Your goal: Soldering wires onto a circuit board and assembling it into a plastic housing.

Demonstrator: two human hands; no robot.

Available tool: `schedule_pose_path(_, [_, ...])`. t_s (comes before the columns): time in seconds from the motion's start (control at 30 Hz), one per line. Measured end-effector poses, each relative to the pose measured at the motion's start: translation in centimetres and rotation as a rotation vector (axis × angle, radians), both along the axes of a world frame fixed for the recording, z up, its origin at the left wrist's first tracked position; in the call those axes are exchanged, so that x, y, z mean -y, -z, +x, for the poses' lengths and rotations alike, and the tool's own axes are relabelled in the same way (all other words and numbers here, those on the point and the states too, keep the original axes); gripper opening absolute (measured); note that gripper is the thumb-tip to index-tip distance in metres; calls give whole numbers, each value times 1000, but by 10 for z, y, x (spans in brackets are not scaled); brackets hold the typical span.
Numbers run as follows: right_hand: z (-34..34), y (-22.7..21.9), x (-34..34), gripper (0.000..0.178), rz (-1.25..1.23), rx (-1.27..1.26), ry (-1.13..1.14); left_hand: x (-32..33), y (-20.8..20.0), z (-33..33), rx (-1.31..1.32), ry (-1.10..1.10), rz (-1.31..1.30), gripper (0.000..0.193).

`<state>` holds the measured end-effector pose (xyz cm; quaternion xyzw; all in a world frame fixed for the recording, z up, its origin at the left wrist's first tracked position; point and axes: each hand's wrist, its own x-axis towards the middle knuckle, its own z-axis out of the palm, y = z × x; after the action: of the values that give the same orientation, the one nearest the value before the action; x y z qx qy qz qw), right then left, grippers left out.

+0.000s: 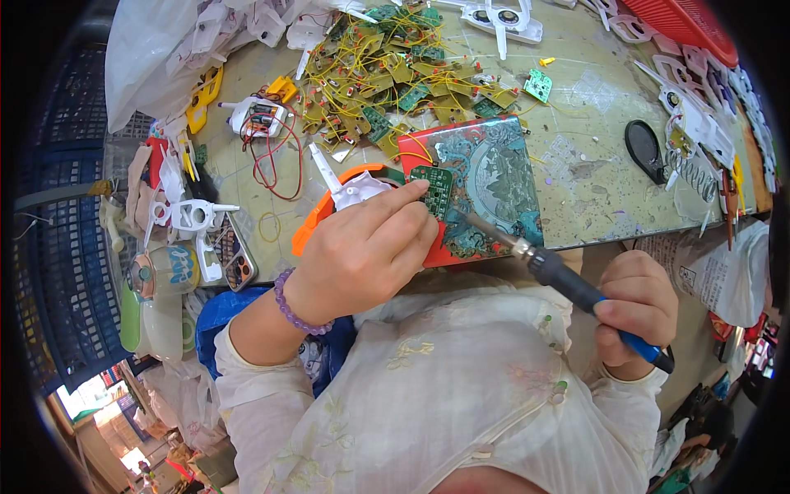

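Green circuit board (pixel 434 193) lies on the left part of a flat red-and-teal panel (pixel 502 177), which rests near the front edge of the green surface (pixel 601 144). The board sits just beyond the left hand (pixel 366 247), at the end of that grip: the index fingertip touches its left side, while the other fingers curl beneath it toward the wrist. The thumb is hidden, so I cannot tell whether this grip pinches the board or only presses on it. The right hand (pixel 638 309) has its grip wrapped narrowly around the blue-and-black handle of a soldering iron (pixel 559 276), well apart from the board. The iron slants up and to the left, so its metal tip hangs near the board's lower right side; whether the 2 touch is too small to tell. A white plastic part (pixel 355 191) and an orange curved piece (pixel 311 224) lie just beyond the left knuckles, to the left of the board. Behind the panel spreads a heap of circuit boards (pixel 378 90) with yellow wires. 1 purple bead bracelet (pixel 298 309) circles the left wrist, and a phone (pixel 240 262) lies farther left.
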<state>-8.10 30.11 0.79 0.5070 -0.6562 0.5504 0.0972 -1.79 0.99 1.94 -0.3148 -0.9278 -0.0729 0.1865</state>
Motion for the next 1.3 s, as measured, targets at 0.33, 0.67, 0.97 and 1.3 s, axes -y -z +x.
schedule_pose_path(0.33, [6, 19, -63, 27, -353, -78, 674, 0, -3, -1, 39, -12, -31, 19])
schedule_pose_path(0.67, [-18, -31, -181, 12, -386, -121, 1483, -5, -6, -2, 5, 1, 13, 18])
schedule_pose_path(0.97, [-94, 23, -137, 24, 41, 199, 1118, -9, -6, -2, -38, 12, 68, 21])
schedule_pose_path(1.3, [-1, 79, -32, 19, -521, 645, 1022, -33, -12, -10, 153, -677, 285, 37])
